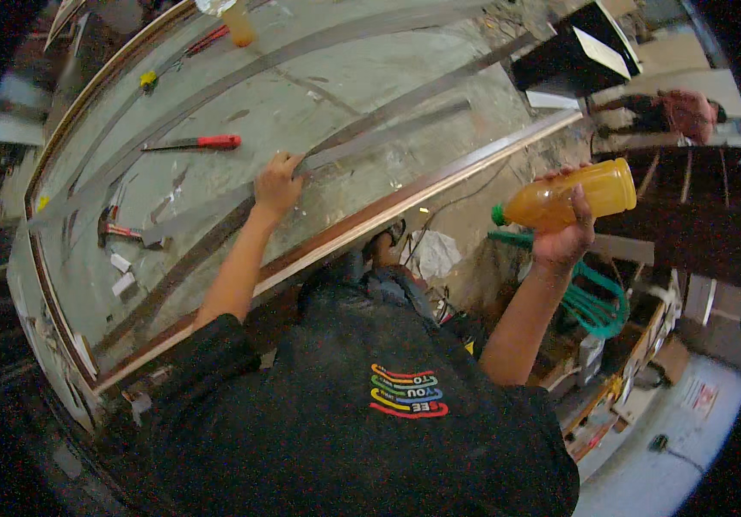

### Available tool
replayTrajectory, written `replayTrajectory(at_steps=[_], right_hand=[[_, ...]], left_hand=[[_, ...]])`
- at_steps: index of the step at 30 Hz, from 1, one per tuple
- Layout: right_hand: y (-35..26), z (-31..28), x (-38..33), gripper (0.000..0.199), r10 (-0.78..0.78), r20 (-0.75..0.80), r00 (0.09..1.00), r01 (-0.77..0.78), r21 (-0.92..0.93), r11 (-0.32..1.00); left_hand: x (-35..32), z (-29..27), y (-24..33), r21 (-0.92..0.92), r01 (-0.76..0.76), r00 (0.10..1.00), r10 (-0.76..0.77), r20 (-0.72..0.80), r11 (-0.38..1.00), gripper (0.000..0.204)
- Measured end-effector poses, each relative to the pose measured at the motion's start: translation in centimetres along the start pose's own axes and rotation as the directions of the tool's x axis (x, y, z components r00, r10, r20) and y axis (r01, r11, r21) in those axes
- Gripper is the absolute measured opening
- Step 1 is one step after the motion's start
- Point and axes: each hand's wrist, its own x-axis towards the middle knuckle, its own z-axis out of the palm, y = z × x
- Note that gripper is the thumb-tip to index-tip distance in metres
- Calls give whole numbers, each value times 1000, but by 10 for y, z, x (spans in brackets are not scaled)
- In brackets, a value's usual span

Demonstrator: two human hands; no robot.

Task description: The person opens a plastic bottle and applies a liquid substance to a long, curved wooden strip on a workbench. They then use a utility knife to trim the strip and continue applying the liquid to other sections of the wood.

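My right hand [562,233] is wrapped round a clear plastic bottle [590,196] of yellow-orange liquid, held nearly on its side beyond the table's edge. Its green cap [499,214] points left and slightly down. My left hand [279,185] is closed over the large worktable, its fingers pinching a long, thin dark strip [387,112]. Other grey strips lie curved across the grey-green tabletop [336,65]. Left of that hand are a red-handled tool [211,142] with a dark blade and a hammer [133,233].
Small white blocks [123,283] lie near the hammer. A second bottle [238,28] with orange liquid stands at the table's far side. A black box [573,65] is at the far right corner. Green coiled hose [601,302] hangs right; a person [689,115] is beyond.
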Motion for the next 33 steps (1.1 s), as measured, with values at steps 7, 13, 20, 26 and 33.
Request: replayTrajectory(at_steps=[7, 13, 20, 26, 33], right_hand=[[21, -35, 50, 60, 85, 157, 984, -90, 24, 996], [26, -81, 77, 61, 159, 121, 980, -160, -3, 987], [19, -101, 114, 57, 193, 120, 974, -183, -88, 979], [24, -101, 132, 58, 228, 185, 956, -228, -20, 973], [32, -100, 137, 55, 212, 249, 945, -225, 24, 974]], left_hand=[[50, -4, -21, 26, -200, 973, 202, -116, 979, 43], [61, 8, -8, 89, 47, 999, -49, 14, 995, 43], [54, 12, 15, 16, 170, 983, -168, -72, 985, 45], [52, -4, 43, -16, 272, 961, -272, -50, 962, 46], [44, -21, 71, 110, 299, 953, -302, 17, 948, 50]])
